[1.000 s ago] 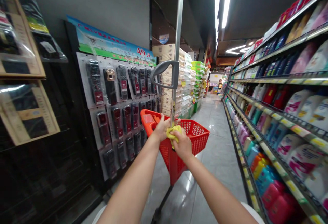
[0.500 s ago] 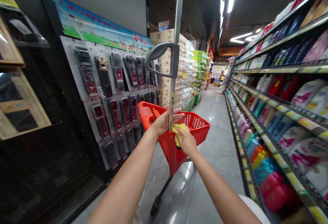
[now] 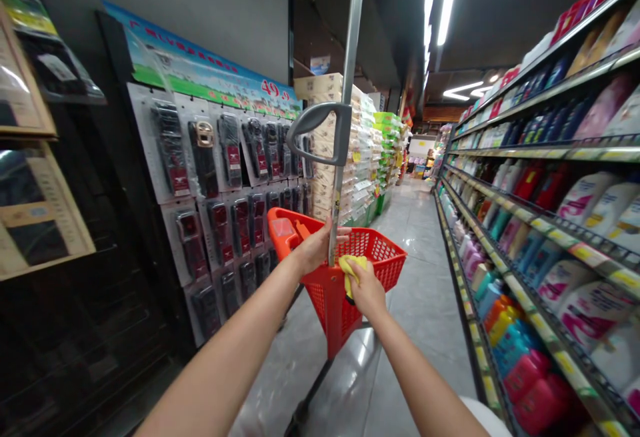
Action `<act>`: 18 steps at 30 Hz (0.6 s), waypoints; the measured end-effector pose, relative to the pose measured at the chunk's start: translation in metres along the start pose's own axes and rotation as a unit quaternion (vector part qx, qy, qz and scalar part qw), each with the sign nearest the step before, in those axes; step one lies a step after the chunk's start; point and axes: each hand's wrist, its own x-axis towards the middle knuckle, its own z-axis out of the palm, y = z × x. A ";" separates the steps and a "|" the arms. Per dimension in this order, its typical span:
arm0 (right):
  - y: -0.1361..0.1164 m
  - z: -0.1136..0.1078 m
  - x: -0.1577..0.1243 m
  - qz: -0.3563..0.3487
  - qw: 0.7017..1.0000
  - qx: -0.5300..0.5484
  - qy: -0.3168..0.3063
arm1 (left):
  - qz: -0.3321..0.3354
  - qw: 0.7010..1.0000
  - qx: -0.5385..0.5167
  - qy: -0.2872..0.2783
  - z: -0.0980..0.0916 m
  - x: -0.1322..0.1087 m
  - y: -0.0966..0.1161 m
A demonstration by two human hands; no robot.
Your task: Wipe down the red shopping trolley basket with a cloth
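My left hand (image 3: 316, 249) lies against the lower part of a metal pole (image 3: 345, 177), its fingers stretched out behind the pole and not wrapped round it. In my right hand (image 3: 367, 289) is a bunched yellow cloth (image 3: 353, 266), pressed at the near rim of a red shopping basket (image 3: 330, 310) just right of the pole's foot. A dark edge shows under the cloth. The basket has wheels and perforated sides. Higher up, a grey loop handle (image 3: 320, 134) sticks out leftward from the pole.
Packaged belts (image 3: 230, 150) hang on a display panel at the left. Stacked cartons (image 3: 325, 90) stand behind the basket. Shelves of bottles (image 3: 530, 244) line the right side, with a shiny grey floor (image 3: 420, 250) between. Something white and rounded (image 3: 483, 417) shows at the bottom right.
The view has shifted slightly, and the pole, handle and basket sit a little lower. The cloth in my right hand has moved slightly away from the pole. My left hand remains at the pole.
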 end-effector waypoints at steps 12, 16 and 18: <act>0.009 0.099 -0.047 0.111 0.958 0.217 0.151 | 0.181 0.857 0.418 0.242 -0.094 -0.016 -0.002; -0.027 0.093 -0.050 0.084 0.947 0.248 0.188 | 0.149 0.772 0.569 0.243 -0.087 -0.016 -0.014; -0.034 0.086 -0.045 0.067 0.946 0.247 0.199 | 0.129 0.743 0.612 0.240 -0.082 -0.015 -0.014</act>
